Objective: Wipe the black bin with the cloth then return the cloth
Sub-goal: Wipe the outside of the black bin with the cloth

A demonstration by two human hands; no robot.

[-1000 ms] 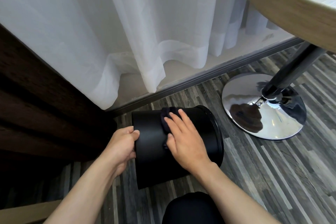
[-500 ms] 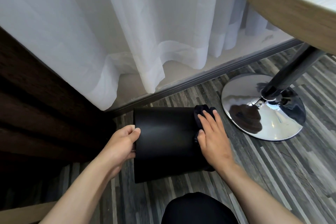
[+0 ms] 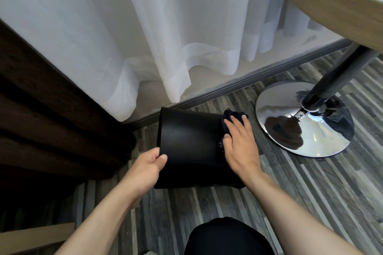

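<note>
The black bin lies on its side on the striped wood floor, its length running left to right. My left hand grips the bin's left edge, thumb on the outer wall. My right hand lies flat on the bin's right end and presses a dark cloth against it. The cloth bunches out beyond my fingertips and beside my thumb; most of it is hidden under the palm.
A round wooden table stands at the right on a dark post with a chrome disc base close to the bin. White sheer curtains hang behind, dark drapes at the left. My knee is at the bottom.
My right hand has slid the cloth from the middle of the bin to its right end. The bin has turned a little under my left hand's grip.
</note>
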